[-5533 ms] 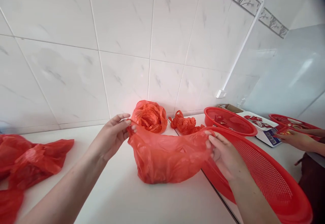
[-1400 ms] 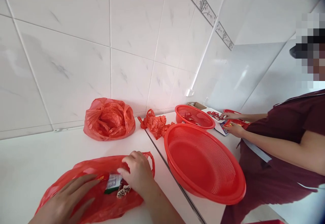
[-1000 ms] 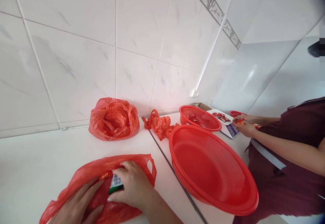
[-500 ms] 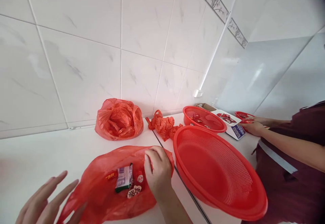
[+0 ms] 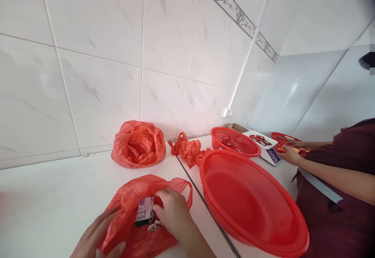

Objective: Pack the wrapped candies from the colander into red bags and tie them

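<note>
An opened red plastic bag [image 5: 129,195] lies on the white table in front of me. Inside it are a white-and-green packet [image 5: 144,211] and a red packet with a pale printed label [image 5: 155,226], partly covered by my right hand. My left hand [image 5: 98,234] is wrapped round the bag's left edge, with the thumb on the near side. My right hand [image 5: 172,213] is over the bag's right side, fingers curled in at its mouth beside the packets; its fingertips are partly hidden. One bag handle loops out behind it.
A large red colander [image 5: 243,187] stands right of the bag. Behind are a bundle of red bags [image 5: 139,145], crumpled bags [image 5: 189,150] and a smaller red basket [image 5: 234,145] with packets. A co-worker's hands [image 5: 290,154] hold packets near a scale [image 5: 271,156].
My left hand has come in from the left and closed on the bag's edge. My right hand has moved inward and left, drawing the bag's mouth narrower. The view has tilted slightly up.
</note>
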### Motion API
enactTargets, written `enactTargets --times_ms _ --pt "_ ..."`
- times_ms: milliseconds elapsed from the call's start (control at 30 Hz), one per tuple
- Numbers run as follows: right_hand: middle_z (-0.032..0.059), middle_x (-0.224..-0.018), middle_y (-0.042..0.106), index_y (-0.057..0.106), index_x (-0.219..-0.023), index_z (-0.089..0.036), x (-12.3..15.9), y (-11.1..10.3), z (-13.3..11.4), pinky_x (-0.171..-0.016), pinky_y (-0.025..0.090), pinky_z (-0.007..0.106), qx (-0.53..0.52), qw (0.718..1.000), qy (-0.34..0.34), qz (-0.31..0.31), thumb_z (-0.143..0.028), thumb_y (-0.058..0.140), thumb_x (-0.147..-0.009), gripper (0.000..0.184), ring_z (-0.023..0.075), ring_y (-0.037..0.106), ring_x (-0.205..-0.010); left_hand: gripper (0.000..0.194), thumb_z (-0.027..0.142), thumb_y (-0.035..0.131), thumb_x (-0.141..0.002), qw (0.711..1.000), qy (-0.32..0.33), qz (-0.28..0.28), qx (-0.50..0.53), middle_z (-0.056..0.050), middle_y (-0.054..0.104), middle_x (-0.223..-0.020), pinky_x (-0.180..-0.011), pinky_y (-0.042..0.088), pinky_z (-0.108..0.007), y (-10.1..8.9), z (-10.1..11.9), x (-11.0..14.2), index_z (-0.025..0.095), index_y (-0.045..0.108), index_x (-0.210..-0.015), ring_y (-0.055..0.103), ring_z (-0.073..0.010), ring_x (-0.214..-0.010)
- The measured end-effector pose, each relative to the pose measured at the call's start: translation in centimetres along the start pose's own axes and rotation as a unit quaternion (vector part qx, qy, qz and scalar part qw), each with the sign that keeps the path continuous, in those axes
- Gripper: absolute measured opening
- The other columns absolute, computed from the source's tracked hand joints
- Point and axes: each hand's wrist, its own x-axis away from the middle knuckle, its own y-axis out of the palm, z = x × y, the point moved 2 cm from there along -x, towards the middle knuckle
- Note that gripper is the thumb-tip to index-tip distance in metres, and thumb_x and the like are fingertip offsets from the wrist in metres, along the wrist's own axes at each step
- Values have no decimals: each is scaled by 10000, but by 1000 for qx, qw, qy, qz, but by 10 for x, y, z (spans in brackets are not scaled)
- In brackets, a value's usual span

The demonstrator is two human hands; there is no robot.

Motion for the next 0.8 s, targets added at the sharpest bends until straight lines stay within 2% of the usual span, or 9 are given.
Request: enactTargets --times_ms 100,200,300,400,500,633,800 --pt "11 -876 683 677 -860 -247 -2 -1 -2 -722 450 275 -8 999 -9 33 -170 649 -747 139 187 641 -826 494 446 645 -751 996 53 25 -67 -78 588 -1326 -921 528 -452 15 2 -1 331 573 -1226 568 -324 -1186" --pt "5 -772 643 648 -778 -222 -1 -11 -6 -661 428 244 -30 990 -41 133 -116 545 -798 149 144 599 -722 467 349 649 -728 996 64 12 -65 -76 607 -1305 -895 546 -415 24 -7 4 315 599 -1191 596 -312 -1154" --pt "7 -705 587 608 -779 -196 6 -28 -14 -600 412 225 -72 959 -89 259 -104 454 -844 191 119 541 -643 430 343 691 -695 996 62 -12 -63 -75 644 -1253 -866 567 -372 25 -18 10 308 631 -1120 635 -295 -1102" --pt "-3 -662 553 572 -822 -187 16 -43 -21 -553 400 210 -112 922 -138 343 -84 457 -848 156 103 502 -589 373 405 714 -705 994 66 -27 -83 -72 671 -1200 -833 583 -326 21 -18 11 296 644 -1055 668 -266 -1045" --pt "-6 -656 543 556 -868 -188 22 -49 -25 -534 405 210 -134 902 -166 376 -55 478 -834 158 98 490 -569 315 423 661 -759 995 57 -18 -85 -75 663 -1194 -837 582 -323 15 -5 6 276 634 -1036 660 -257 -1054" --pt "3 -665 567 567 -885 -190 22 -49 -23 -542 433 219 -131 906 -157 371 -48 483 -837 172 105 520 -581 279 447 646 -761 996 47 -6 -71 -59 670 -1159 -814 589 -319 10 14 0 273 637 -979 661 -259 -1042" --pt "-1 -654 573 567 -914 -193 25 -49 -30 -526 425 221 -126 905 -170 368 -57 485 -831 178 104 519 -561 273 438 636 -772 997 38 -7 -62 -65 657 -1181 -832 579 -327 10 13 1 272 624 -989 649 -256 -1062"
